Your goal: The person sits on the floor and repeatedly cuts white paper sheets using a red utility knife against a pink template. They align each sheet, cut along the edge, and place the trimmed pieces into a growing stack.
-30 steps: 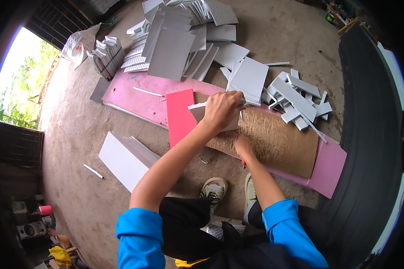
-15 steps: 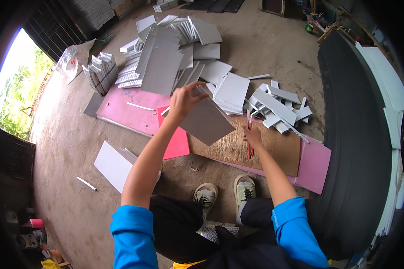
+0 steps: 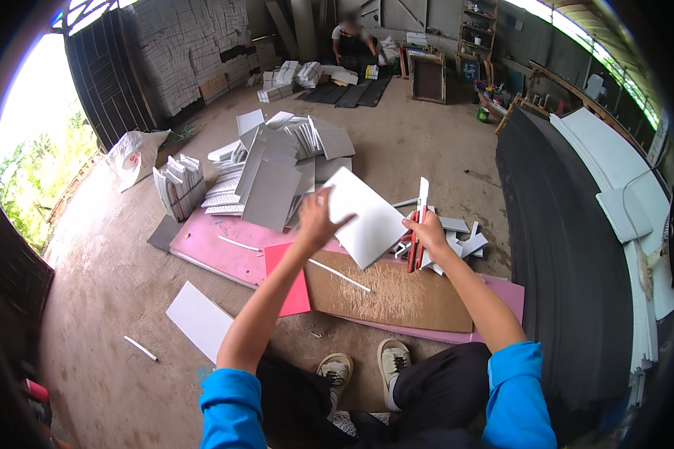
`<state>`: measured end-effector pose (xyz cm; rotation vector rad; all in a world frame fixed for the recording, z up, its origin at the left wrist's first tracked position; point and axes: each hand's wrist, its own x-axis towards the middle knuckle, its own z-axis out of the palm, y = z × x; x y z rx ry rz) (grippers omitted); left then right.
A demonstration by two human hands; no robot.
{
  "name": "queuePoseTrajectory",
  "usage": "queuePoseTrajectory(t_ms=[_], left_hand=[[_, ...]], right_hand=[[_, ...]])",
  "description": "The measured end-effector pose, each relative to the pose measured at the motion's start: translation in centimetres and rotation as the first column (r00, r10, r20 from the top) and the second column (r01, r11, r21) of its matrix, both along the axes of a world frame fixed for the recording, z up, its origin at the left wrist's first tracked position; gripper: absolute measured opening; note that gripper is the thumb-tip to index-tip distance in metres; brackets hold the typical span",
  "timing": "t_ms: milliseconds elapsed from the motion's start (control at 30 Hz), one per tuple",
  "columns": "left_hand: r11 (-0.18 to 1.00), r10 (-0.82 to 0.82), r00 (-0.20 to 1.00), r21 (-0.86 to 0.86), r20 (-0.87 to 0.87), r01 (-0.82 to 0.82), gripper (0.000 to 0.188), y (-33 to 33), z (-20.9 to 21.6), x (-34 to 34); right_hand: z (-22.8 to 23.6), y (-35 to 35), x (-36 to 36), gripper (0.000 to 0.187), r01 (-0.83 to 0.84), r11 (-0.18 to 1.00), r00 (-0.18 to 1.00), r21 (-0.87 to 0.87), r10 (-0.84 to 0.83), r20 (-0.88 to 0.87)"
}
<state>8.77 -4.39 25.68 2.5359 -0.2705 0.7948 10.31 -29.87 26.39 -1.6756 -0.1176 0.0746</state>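
Over the work boards, a white rectangular foam board [image 3: 368,217] is tilted up between my hands. My left hand [image 3: 318,221] grips its left corner, thumb lying across the white face; the fingers partly pass out of sight. My right hand [image 3: 428,233] is closed round a red-handled cutting knife [image 3: 413,258], its pale blade pointing up and away. The fingertips of that hand meet the board's right corner. Below lies a brown board [image 3: 397,307], scored and rough, with a thin white strip [image 3: 341,275] across it. A bright red sheet [image 3: 286,280] sits to its left.
A pink board [image 3: 202,239] lies beneath. Beyond it are a grey-white panel pile [image 3: 273,179] and offcuts [image 3: 468,243]. Another white board [image 3: 201,318] rests left on the floor. Black sheets [image 3: 569,262] stand at right. A person [image 3: 352,41] crouches at the back.
The board has turned from its grey side to its white side. My right hand has risen with the knife to the board's corner. A white strip now shows on the brown board. The view has tilted up.
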Motion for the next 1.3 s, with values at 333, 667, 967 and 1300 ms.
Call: queuePoseTrajectory(t_ms=[333, 667, 967, 1300], left_hand=[[0.991, -0.017, 1.000, 0.136, -0.014, 0.019, 0.067, -6.3, 1.6, -5.7], [0.992, -0.098, 0.993, 0.089, 0.061, 0.093, 0.055, -3.8, 1.0, -5.8], [0.993, -0.018, 0.999, -0.117, 0.048, 0.023, 0.058, -2.6, 2.1, -5.7], [0.996, -0.015, 1.000, -0.084, 0.012, 0.016, 0.055, -3.3, 1.8, -5.5]], right_hand=[[3.1, 5.2, -5.5, 0.016, -0.046, 0.975, 0.997, 0.217, 0.031, 0.070], [3.6, 4.5, -5.8, 0.020, -0.053, 0.929, 0.862, -0.366, 0.228, 0.453], [4.8, 4.6, -7.7, 0.030, 0.147, 0.686, 0.740, -0.712, 0.401, 0.540], [4.6, 4.2, -7.3, 0.025, 0.165, 0.642, 0.761, -0.748, 0.399, 0.511]])
